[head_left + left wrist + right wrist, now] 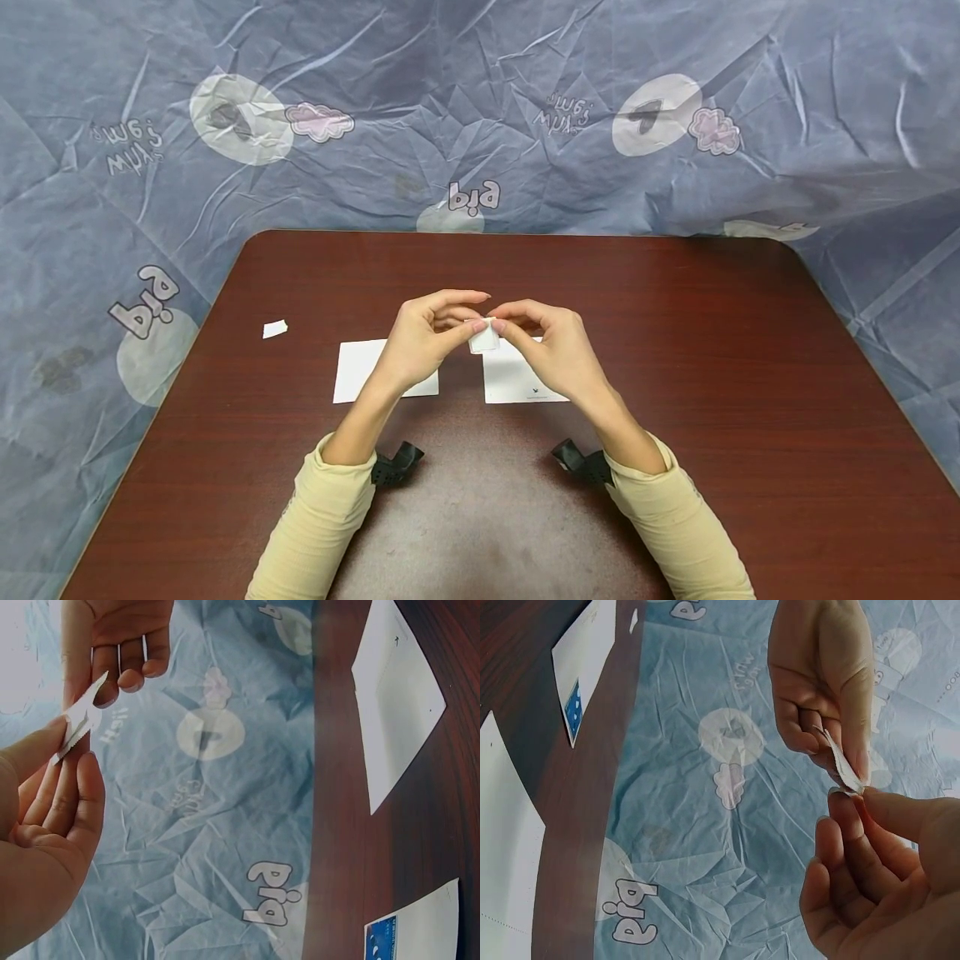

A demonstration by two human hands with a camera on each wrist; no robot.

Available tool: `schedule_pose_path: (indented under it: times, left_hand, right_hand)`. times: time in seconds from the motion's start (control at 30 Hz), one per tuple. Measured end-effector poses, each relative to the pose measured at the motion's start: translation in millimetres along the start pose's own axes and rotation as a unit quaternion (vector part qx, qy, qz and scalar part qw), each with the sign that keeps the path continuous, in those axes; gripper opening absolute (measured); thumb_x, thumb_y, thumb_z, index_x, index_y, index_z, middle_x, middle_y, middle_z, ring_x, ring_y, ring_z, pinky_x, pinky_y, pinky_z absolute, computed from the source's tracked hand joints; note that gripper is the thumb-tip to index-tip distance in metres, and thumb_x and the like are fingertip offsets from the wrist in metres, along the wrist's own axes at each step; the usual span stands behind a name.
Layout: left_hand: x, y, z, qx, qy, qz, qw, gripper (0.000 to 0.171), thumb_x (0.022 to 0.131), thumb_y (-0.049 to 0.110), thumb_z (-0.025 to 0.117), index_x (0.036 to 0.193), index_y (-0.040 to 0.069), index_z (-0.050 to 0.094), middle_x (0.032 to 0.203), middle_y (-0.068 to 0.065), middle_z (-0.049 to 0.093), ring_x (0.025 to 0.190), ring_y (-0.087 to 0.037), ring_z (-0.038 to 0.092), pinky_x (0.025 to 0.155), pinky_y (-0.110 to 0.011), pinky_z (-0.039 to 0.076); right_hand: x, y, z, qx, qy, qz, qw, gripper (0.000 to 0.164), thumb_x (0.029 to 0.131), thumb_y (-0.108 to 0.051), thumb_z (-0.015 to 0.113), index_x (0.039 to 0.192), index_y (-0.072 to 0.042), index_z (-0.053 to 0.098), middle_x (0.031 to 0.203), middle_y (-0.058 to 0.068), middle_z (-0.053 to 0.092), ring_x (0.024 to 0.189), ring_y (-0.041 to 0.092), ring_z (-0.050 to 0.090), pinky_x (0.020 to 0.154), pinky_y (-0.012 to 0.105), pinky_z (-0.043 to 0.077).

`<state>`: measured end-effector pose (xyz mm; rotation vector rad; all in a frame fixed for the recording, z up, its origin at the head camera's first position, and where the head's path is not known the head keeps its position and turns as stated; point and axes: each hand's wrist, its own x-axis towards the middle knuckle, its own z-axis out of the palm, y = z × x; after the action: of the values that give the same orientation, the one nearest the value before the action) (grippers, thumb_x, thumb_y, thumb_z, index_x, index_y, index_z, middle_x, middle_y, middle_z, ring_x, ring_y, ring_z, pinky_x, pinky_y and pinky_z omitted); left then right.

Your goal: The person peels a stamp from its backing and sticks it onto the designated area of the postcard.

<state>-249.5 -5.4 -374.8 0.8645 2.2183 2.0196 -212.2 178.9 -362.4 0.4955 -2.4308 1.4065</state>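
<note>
Both hands hold a small flat white packet (484, 339) up above the middle of the table. My left hand (422, 340) pinches its upper left part between thumb and fingers. At the upper right corner, the thumb and index finger of my right hand (561, 346) pinch it too, with the fingertips of the two hands close together. The left wrist view has the packet (78, 729) nearly edge-on, with a serrated edge. It looks slightly bowed in the right wrist view, where the packet (841, 765) sits between the thumbs and fingers.
Two white sheets lie on the dark red table (712, 350): a left one (360, 367) and a right one (517, 379), partly behind the hands. A blue printed patch (573, 712) marks one sheet. A small white scrap (275, 328) lies farther left. Blue printed cloth (480, 100) hangs behind.
</note>
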Motion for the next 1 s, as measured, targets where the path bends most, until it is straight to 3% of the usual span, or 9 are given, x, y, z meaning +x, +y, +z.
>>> schedule_pose_path:
  times: [0.27, 0.37, 0.5, 0.6, 0.73, 1.0]
  left_hand:
    - [0.9, -3.1, 2.6, 0.005, 0.024, 0.000, 0.9997, 0.026, 0.084, 0.002, 0.072, 0.110, -0.002, 0.066, 0.086, -0.010, 0.070, 0.071, -0.015, 0.063, 0.060, -0.025, 0.046]
    - [1.1, -6.2, 4.6, 0.063, 0.057, 0.021, 0.9962, 0.030, 0.082, 0.005, 0.075, 0.110, 0.002, 0.063, 0.085, -0.007, 0.066, 0.075, -0.016, 0.059, 0.064, -0.028, 0.047]
    - [-0.3, -7.5, 7.2, 0.176, 0.096, 0.054, 0.9782, 0.031, 0.080, 0.013, 0.078, 0.101, 0.007, 0.056, 0.078, -0.003, 0.053, 0.070, -0.018, 0.052, 0.061, -0.029, 0.043]
    - [-1.2, -5.6, 10.1, 0.216, 0.101, 0.062, 0.9693, 0.021, 0.081, 0.015, 0.078, 0.089, 0.008, 0.061, 0.069, 0.002, 0.054, 0.060, -0.017, 0.050, 0.055, -0.027, 0.038]
    - [-2.4, -2.1, 13.4, 0.220, 0.088, 0.054, 0.9701, 0.006, 0.083, 0.014, 0.076, 0.084, 0.009, 0.073, 0.067, 0.005, 0.065, 0.056, -0.009, 0.053, 0.051, -0.025, 0.041]
    - [-4.6, 2.6, 16.0, 0.178, 0.058, 0.026, 0.9820, 0.010, 0.088, 0.013, 0.069, 0.093, 0.006, 0.074, 0.077, 0.002, 0.069, 0.060, -0.008, 0.057, 0.056, -0.026, 0.046]
  right_hand:
    - [0, 1, 1, 0.010, 0.020, -0.019, 1.000, 0.006, 0.085, -0.005, 0.072, 0.090, -0.004, 0.073, 0.081, 0.001, 0.070, 0.069, 0.013, 0.064, 0.063, 0.028, 0.051]
    - [0, 1, 2, 0.015, 0.034, -0.019, 0.999, 0.005, 0.085, -0.005, 0.072, 0.091, -0.005, 0.072, 0.081, 0.002, 0.070, 0.069, 0.014, 0.065, 0.064, 0.027, 0.051]
    - [0, 0, 3, 0.022, 0.044, -0.018, 0.999, 0.005, 0.087, -0.005, 0.070, 0.091, -0.004, 0.071, 0.081, 0.003, 0.070, 0.070, 0.015, 0.067, 0.064, 0.029, 0.052]
    - [-1, 0, 3, 0.017, 0.047, -0.026, 0.998, 0.004, 0.088, -0.004, 0.069, 0.092, -0.004, 0.070, 0.081, 0.004, 0.071, 0.070, 0.015, 0.066, 0.064, 0.030, 0.053]
    - [-1, 1, 5, -0.001, 0.053, -0.041, 0.998, 0.004, 0.088, -0.004, 0.068, 0.092, -0.004, 0.069, 0.081, 0.005, 0.070, 0.068, 0.016, 0.066, 0.063, 0.030, 0.052]
    - [-3, 4, 8, -0.071, 0.081, -0.090, 0.990, 0.006, 0.087, -0.002, 0.068, 0.093, -0.004, 0.069, 0.082, 0.003, 0.068, 0.072, 0.014, 0.064, 0.066, 0.031, 0.052]
